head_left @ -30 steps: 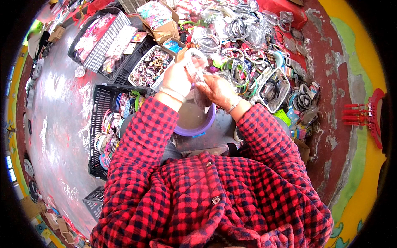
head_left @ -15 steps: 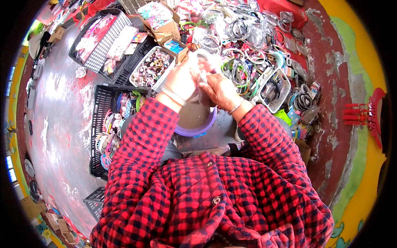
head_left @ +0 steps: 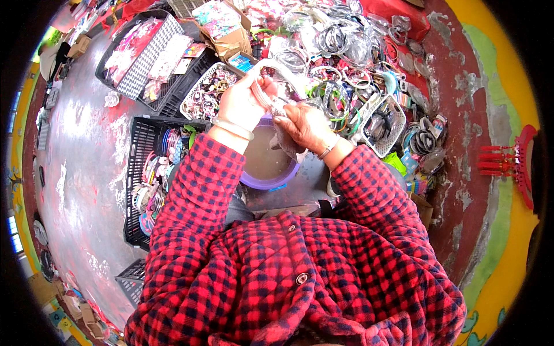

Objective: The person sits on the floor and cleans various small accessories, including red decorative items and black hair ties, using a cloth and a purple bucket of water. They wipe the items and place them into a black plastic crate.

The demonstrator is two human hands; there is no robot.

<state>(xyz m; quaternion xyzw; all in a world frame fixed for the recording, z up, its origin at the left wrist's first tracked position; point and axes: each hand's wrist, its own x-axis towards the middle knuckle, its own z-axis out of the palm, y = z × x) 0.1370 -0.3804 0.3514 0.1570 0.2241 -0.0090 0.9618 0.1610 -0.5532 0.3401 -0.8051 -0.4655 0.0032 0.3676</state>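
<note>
Over a purple basin (head_left: pixel 262 184) of cloudy water, my left hand (head_left: pixel 239 108) grips a white headband (head_left: pixel 281 64), whose curve arches above both hands. My right hand (head_left: pixel 310 126) is closed around a wet greyish cloth (head_left: pixel 284 142), pinching it against the band's near end. One end of the cloth hangs below the right fingers, above the water. Both hands are close together, with the fingertips of the left partly hidden behind the band.
Left of the basin stands a black crate (head_left: pixel 137 173) of headbands. Beyond it sit a white basket (head_left: pixel 209 92) of small hair accessories and an open cardboard box (head_left: pixel 239 43). Bagged hair hoops (head_left: pixel 334 40) pile up ahead; a white basket (head_left: pixel 385 130) lies to the right.
My left hand has moved a little left and turned, so the headband shows more fully. The right hand stays near its place, and the cloth now hangs more in view over the basin.
</note>
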